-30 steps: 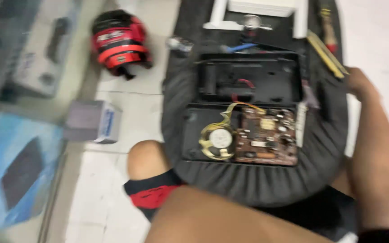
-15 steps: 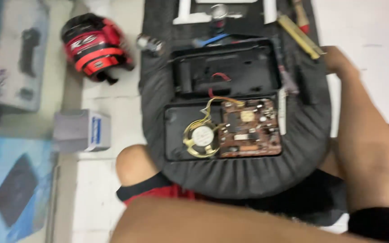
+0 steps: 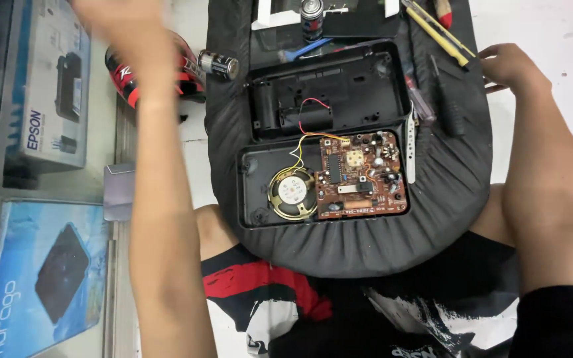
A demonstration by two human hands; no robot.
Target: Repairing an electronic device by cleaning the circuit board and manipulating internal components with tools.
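An opened black radio lies on a round black cushion (image 3: 366, 255) on my lap. Its front half holds a brown circuit board (image 3: 363, 176) and a round speaker (image 3: 293, 193). The empty back half (image 3: 329, 93) is joined to the board by red and yellow wires. My left hand (image 3: 124, 33) is raised at the upper left, blurred, above a red and black helmet-shaped object (image 3: 184, 69). My right hand (image 3: 509, 66) rests on the cushion's right edge with fingers loosely apart, holding nothing. It is close to a black-handled screwdriver (image 3: 447, 103).
A loose battery (image 3: 219, 64) lies by the cushion's left rim. A yellow tool (image 3: 436, 33), a clear-handled screwdriver (image 3: 419, 99) and a small can (image 3: 311, 16) sit on the cushion's far part. Boxed goods (image 3: 48, 86) fill a glass case at left.
My left arm has swung up from my lap to the upper left, over the red helmet-shaped object. My right hand stays at the cushion's right edge.
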